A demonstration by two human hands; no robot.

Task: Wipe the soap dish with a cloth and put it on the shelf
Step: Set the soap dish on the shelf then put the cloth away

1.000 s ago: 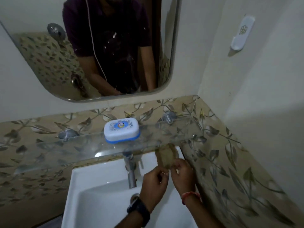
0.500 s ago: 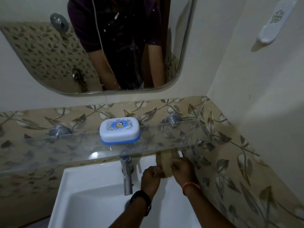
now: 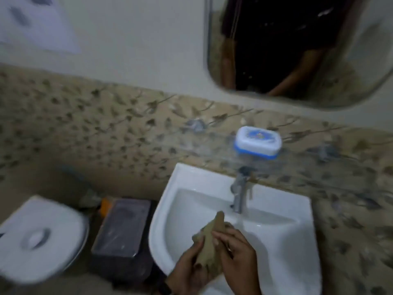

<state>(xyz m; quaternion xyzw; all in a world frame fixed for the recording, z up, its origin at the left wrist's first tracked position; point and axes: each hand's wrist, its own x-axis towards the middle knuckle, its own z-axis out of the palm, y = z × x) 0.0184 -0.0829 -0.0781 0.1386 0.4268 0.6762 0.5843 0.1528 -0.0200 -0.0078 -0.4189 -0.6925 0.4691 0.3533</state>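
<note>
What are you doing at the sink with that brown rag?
A person holds a brownish cloth between both hands, the left hand and the right hand, over the white sink just in front of the tap. The blue-and-white soap dish sits closed on the glass shelf above, with nobody touching it.

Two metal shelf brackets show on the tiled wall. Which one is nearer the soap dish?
The left bracket, just left of the soap dish. The right bracket sits farther off, toward the frame's right edge.
</note>
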